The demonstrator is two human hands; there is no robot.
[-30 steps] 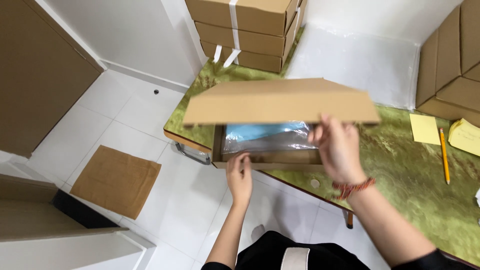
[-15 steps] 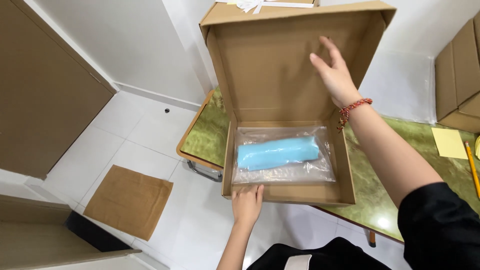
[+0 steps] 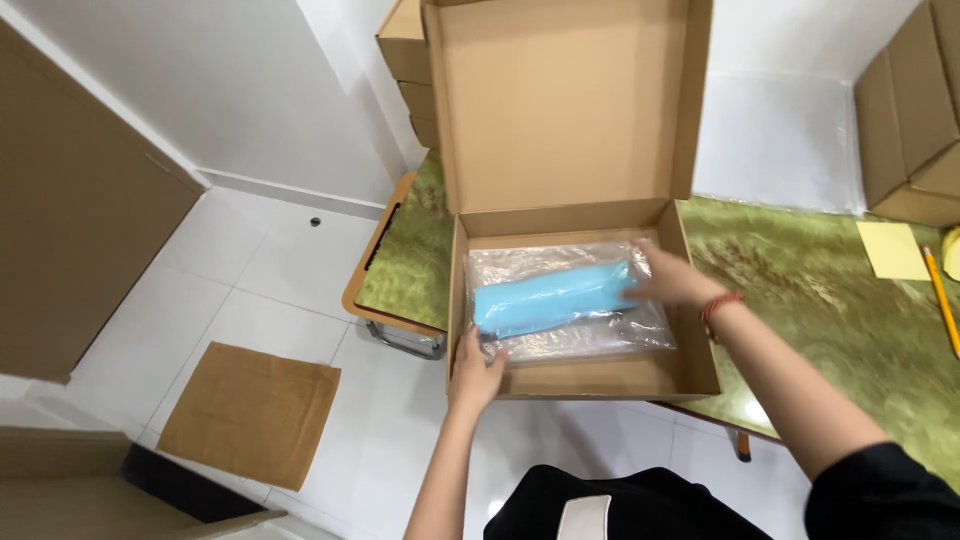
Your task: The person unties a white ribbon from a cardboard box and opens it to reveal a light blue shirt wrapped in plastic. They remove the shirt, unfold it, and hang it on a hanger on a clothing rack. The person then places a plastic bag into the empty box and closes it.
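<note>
Change since earlier frame: right hand [image 3: 672, 283] has come down from the raised lid [image 3: 565, 105] into the tray of the cardboard box [image 3: 590, 378]; the lid now stands upright on its own, unsupported by either hand.
Meaning of change: opening appears complete; attention has shifted from the lid to the contents.
Right hand state: fingers [image 3: 640, 290] extended and laid flat on the right end of the clear plastic bag [image 3: 590, 335]; the far side of the bag is hidden, so whether they grip it or only press on it cannot be told.
Left hand state: left hand [image 3: 478, 372] rests at the near left corner of the box, fingers curled over the front wall and touching the bag's lower left edge; a firm clamp cannot be confirmed.
Contents: blue item [image 3: 550, 297], rolled or folded, sealed inside the bag, lying between the two hands, just left of the right fingers and just beyond the left fingers.
Box position: on the near edge of the green counter [image 3: 820, 290], front wall overhanging toward the person.
Right of right hand: yellow notepad [image 3: 892, 250] and pencil [image 3: 940, 290], well apart from the fingers.
Beyond the lid: stacked cardboard boxes [image 3: 405, 60]; further cartons [image 3: 915, 110] at far right.
Left of left hand, below: flat cardboard sheet [image 3: 250, 412] on the white tiled floor [image 3: 240, 280].
</note>
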